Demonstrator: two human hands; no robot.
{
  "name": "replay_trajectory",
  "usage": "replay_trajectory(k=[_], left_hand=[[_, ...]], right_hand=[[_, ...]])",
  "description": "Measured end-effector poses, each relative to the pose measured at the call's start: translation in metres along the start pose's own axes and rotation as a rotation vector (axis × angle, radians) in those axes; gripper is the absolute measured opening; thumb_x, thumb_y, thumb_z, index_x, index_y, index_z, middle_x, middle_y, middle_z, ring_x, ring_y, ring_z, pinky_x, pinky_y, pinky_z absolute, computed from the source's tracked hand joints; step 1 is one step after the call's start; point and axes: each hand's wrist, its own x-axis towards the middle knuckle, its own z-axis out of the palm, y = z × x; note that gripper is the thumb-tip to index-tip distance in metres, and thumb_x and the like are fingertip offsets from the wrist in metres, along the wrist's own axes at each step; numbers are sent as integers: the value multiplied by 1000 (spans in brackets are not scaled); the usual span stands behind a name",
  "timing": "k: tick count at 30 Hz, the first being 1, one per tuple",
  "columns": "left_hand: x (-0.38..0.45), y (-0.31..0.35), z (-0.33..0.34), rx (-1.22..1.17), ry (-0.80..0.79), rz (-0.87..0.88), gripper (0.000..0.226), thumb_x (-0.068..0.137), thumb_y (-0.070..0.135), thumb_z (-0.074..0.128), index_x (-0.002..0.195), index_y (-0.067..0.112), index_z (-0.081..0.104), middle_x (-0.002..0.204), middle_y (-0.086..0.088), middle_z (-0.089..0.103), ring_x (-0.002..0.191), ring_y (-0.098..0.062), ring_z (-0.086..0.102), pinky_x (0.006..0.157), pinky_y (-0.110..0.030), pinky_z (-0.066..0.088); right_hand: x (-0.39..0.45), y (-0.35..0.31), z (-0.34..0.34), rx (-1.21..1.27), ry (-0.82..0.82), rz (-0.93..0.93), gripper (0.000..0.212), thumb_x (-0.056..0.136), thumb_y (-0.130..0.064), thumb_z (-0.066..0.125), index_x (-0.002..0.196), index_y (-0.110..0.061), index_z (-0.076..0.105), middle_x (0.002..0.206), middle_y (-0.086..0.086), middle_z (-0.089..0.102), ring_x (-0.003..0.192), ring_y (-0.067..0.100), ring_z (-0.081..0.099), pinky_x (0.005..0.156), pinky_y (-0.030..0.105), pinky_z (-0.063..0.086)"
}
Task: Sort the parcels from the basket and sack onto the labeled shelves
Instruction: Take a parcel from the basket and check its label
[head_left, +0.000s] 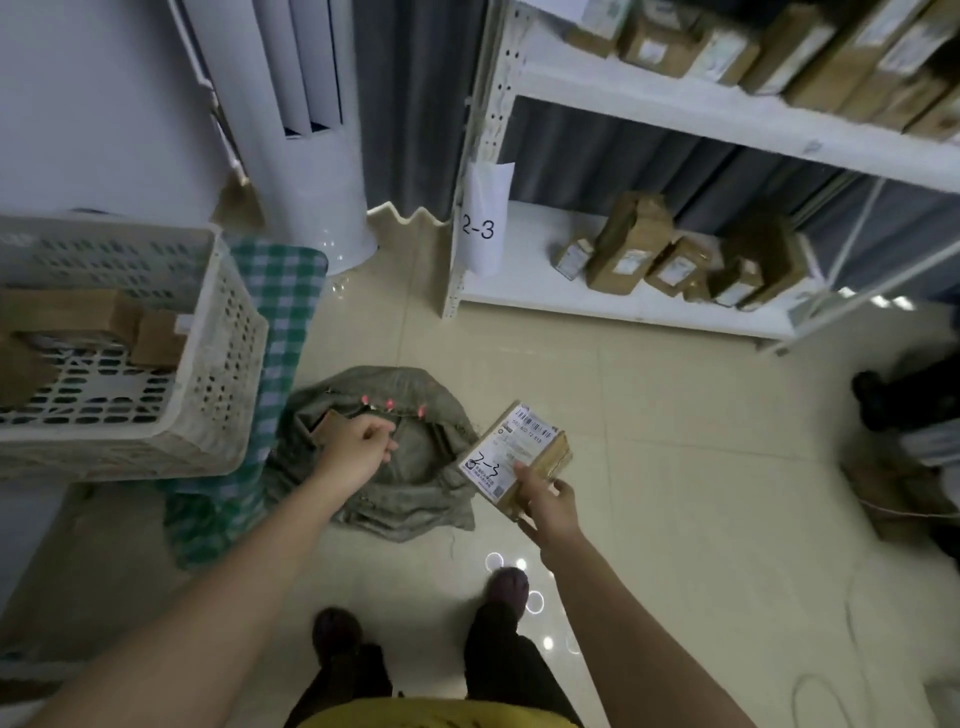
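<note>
**Parcel marked 2-3 in hand, second one coming out of the sack**

The right hand (548, 501) pinches a box (517, 457) by its near corner, thumb on the white label, which carries a handwritten mark that looks like "2-3". The left hand (358, 441) reaches into the mouth of the sack (410, 467) on the floor, fingers curled round a small parcel (328, 427) that is half out of the cloth.

Risks, as I judge them. The box hangs from one corner only, so it could swivel or slip out of the grip as the person straightens up. The handwriting is loose, and a misread would send the box to the wrong shelf. The sack's folds may snag the small parcel or drag up with it. Loose cables (852, 623) on the floor at the right lie near the way to the shelves and could catch a foot.

The floor (649, 415) is pale glossy tile with lamp glare near the feet. At the left a white slotted basket (208, 364), with parcels inside, sits on a green checked cloth (280, 291). At the far right stands a white shelf unit (623, 306), its post tagged 2-3 (480, 228), with brown parcels (631, 249) upright on the lower and upper boards. A white fan (311, 156) and grey curtain (415, 104) stand behind.
</note>
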Motion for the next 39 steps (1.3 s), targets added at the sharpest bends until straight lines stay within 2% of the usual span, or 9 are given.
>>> replay_trajectory(k=[7,12,14,17,21,26,33,37,39], left_hand=[[31,62,130,-15,-22,21,22,100,8,41,109,7,60,82,-2,63,66,-10,56,57,-16,44],[47,93,237,-63,-19,-12,19,100,6,40,106,9,58,76,-1,60,61,-10,53,46,-9,40],[51,105,272,-78,-48,-41,18,100,4,40,104,8,57,79,-6,60,60,-11,51,41,-7,37],[60,127,307,-88,-59,-57,17,98,-1,41,97,5,57,80,-13,59,61,-13,52,48,-8,42],[93,163,332,-83,-43,-37,18,98,-1,42,97,1,60,78,-10,60,63,-14,54,57,-14,46],[162,219,362,-92,-9,-12,21,97,1,40,101,5,60,76,-2,62,62,-12,55,66,-23,45],[243,306,417,-124,-30,-43,17,98,5,41,95,13,56,81,-5,62,61,-11,53,51,-18,38],[271,341,443,-183,-11,-40,21,96,-1,41,88,11,57,78,-6,61,70,-17,56,71,-28,50],[281,351,453,-215,-5,-55,25,95,-4,40,85,11,58,76,-4,60,72,-19,56,71,-30,47]], right_hand=[[70,-58,-102,-23,-39,-50,80,86,-34,73,147,-12,25,130,11,56,109,26,62,70,29,52],[121,-109,-179,-116,-59,-117,78,84,-33,76,143,-13,29,120,8,58,102,23,62,88,37,52],[139,-132,-207,-145,-56,-114,79,85,-34,75,144,-12,28,120,8,57,102,24,61,83,35,52],[165,-166,-237,-167,-28,-101,82,83,-34,76,146,-8,28,129,11,56,104,24,62,70,30,52],[201,-217,-245,-191,-64,-118,84,84,-33,76,147,-9,25,131,12,55,102,24,61,73,31,52],[252,-284,-240,-245,-132,-130,90,83,-36,76,149,-11,21,134,13,55,110,26,62,60,25,48],[329,-369,-252,-384,-140,-135,94,81,-36,77,151,-10,20,138,12,51,103,23,58,60,26,46],[372,-412,-263,-442,-175,-128,88,82,-36,77,147,-9,25,137,11,51,103,22,56,65,29,47],[392,-431,-262,-495,-191,-133,85,81,-36,78,146,-9,29,135,11,53,102,22,57,61,27,47]])
